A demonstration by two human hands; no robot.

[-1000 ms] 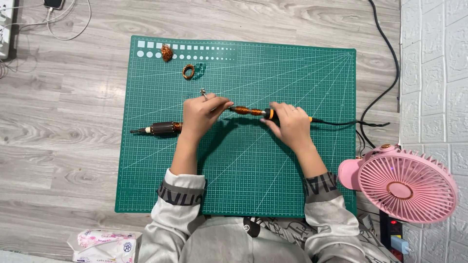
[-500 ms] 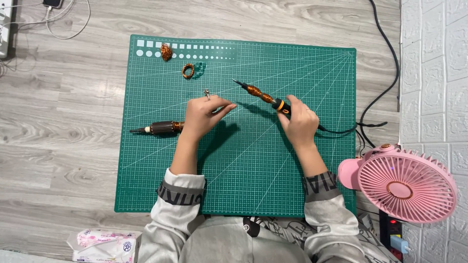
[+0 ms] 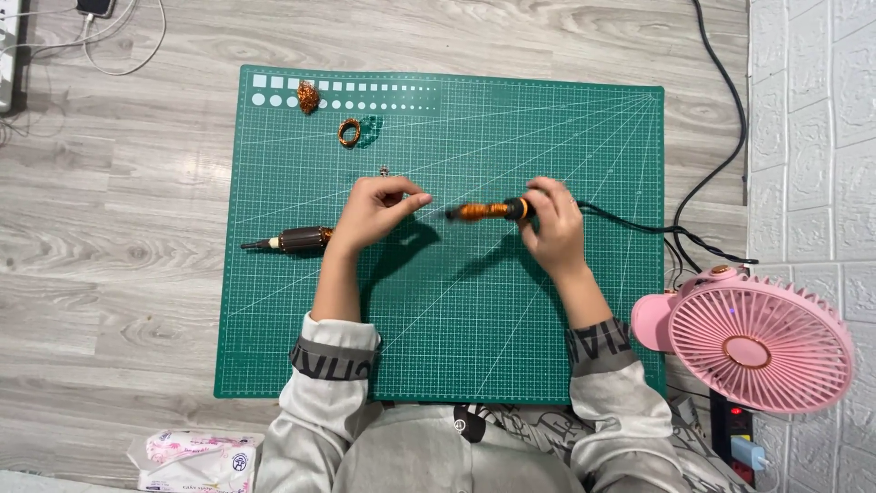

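Head view: right hand (image 3: 550,226) is gripping the orange-handled soldering iron (image 3: 488,211) pen-style near the black collar, tip pointing left toward the left hand, cord (image 3: 639,228) trailing off right so it isn't dragging across the work. Iron is being held just above mid-mat, tip level with the left fingertips. Left hand (image 3: 374,208) is pinching thumb to forefinger, probably on a thin wire or solder strand, too fine to make out, so I cannot tell if it's actually holding anything. Wrist is sitting just beside the copper-wound rotor (image 3: 297,240), which is lying flat on the green cutting mat (image 3: 456,347). Copper coil ring (image 3: 349,132) and small copper bundle (image 3: 308,97) are sitting up top, well apart from the tip. Pink fan (image 3: 757,338) is standing at the mat's right edge, near the work, likely for fumes.
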